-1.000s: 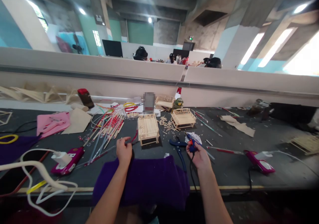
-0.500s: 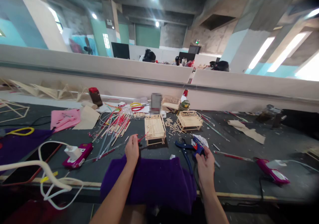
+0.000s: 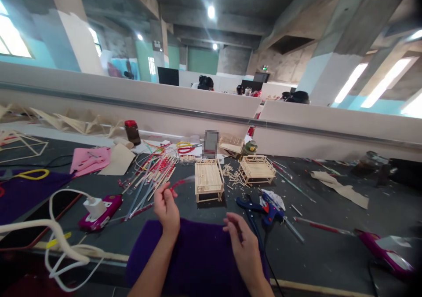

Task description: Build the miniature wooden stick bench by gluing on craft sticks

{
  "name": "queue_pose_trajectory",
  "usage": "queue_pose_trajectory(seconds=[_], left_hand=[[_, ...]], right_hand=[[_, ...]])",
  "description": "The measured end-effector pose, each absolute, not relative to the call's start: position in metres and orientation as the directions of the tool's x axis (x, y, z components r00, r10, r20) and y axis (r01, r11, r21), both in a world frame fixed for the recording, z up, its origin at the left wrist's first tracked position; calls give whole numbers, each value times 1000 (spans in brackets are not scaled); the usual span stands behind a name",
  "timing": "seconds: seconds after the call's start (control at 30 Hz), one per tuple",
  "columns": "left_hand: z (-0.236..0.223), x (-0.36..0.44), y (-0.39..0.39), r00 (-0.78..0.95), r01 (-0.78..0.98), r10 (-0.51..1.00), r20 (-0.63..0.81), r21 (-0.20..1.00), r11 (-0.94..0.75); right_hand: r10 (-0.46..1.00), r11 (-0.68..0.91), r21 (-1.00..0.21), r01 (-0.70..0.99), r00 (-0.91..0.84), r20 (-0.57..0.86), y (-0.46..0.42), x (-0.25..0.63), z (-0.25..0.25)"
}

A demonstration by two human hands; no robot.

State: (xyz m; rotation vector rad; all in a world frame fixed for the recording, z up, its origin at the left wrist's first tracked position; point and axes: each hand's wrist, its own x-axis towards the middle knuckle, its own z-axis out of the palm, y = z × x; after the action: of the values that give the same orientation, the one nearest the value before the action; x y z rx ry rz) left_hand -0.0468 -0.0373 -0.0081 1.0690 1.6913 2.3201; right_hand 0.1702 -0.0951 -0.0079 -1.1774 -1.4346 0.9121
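Observation:
My left hand (image 3: 167, 207) pinches a thin red-and-clear strip (image 3: 182, 182), whose far end is blurred and points toward the nearer small stick-built bench (image 3: 208, 179). My right hand (image 3: 242, 235) hovers over the purple cloth (image 3: 202, 244) with nothing visible in it, its fingers loosely curled and apart. Beyond it lies a blue hot glue gun (image 3: 272, 210), its nozzle end on a crumpled white scrap (image 3: 276, 199). Another stick-built bench (image 3: 257, 170) stands to the right, with short stick pieces (image 3: 234, 176) scattered between the two.
Red-marked sticks and plastic strips (image 3: 158, 171) lie left of the benches. Scissors (image 3: 186, 147) and a blurred-out block (image 3: 211, 144) are behind. Magenta power strips (image 3: 105, 212) sit at both sides, with a white cable (image 3: 62, 231) at left. A partition (image 3: 148, 101) runs behind the table.
My right hand has let go of the glue gun and moved left over the purple cloth. My left hand has shifted slightly left with the strip, and the camera view has turned a little.

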Motion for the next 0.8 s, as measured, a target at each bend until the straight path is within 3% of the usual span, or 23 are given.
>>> queue_pose_trajectory(seconds=[0.07, 0.17, 0.23, 0.3, 0.37, 0.47, 0.5, 0.57, 0.6, 0.63, 0.67, 0.7, 0.73, 0.77, 0.8], left_hand=[[-8, -29, -54, -607, 422, 504, 614, 787, -450], [-14, -3, -77, -189, 543, 601, 776, 593, -595], [-18, 7, -85, 35, 533, 555, 831, 454, -714], [-17, 10, -87, 154, 452, 531, 833, 419, -788], [-12, 6, -80, 74, 432, 556, 828, 476, -766], [-1, -8, -51, -346, 339, 631, 695, 719, -606], [3, -15, -37, -499, 254, 628, 597, 794, -553], [10, -28, -8, -636, 147, 645, 423, 887, -437], [12, -35, 5, -627, 132, 688, 365, 920, -368], [13, -42, 16, -600, 128, 721, 346, 931, -340], [14, -49, 26, -560, 129, 757, 337, 938, -322], [13, -54, 32, -505, 138, 798, 330, 943, -302], [13, -59, 36, -445, 155, 834, 325, 946, -286], [11, -63, 37, -388, 174, 865, 318, 947, -270], [10, -66, 37, -338, 196, 889, 310, 947, -256]], right_hand=[[979, 199, -977, 73, -61, 195, -94, 160, -3], [984, 150, -981, -125, -77, 161, -92, 149, 3], [989, 118, -971, -209, -60, 133, -90, 146, 5], [997, 61, -950, -308, -19, 70, -88, 149, 6], [999, -1, -884, -467, 42, -23, -84, 160, 8], [985, -8, -628, -779, 101, -138, -74, 187, 19], [986, 4, -464, -886, 80, -143, -70, 198, 24], [999, -9, 65, -998, -12, -40, -66, 219, 35], [996, -80, 389, -918, -59, 65, -64, 227, 40], [966, -246, 668, -702, -119, 230, -63, 233, 44], [882, -465, 814, -350, -100, 461, -62, 236, 47], [781, -623, 781, 29, -34, 624, -62, 237, 49], [703, -696, 679, 234, 28, 711, -61, 236, 51], [663, -736, 636, 232, 53, 747, -61, 233, 52], [672, -741, 671, 16, 17, 741, -60, 229, 54]])
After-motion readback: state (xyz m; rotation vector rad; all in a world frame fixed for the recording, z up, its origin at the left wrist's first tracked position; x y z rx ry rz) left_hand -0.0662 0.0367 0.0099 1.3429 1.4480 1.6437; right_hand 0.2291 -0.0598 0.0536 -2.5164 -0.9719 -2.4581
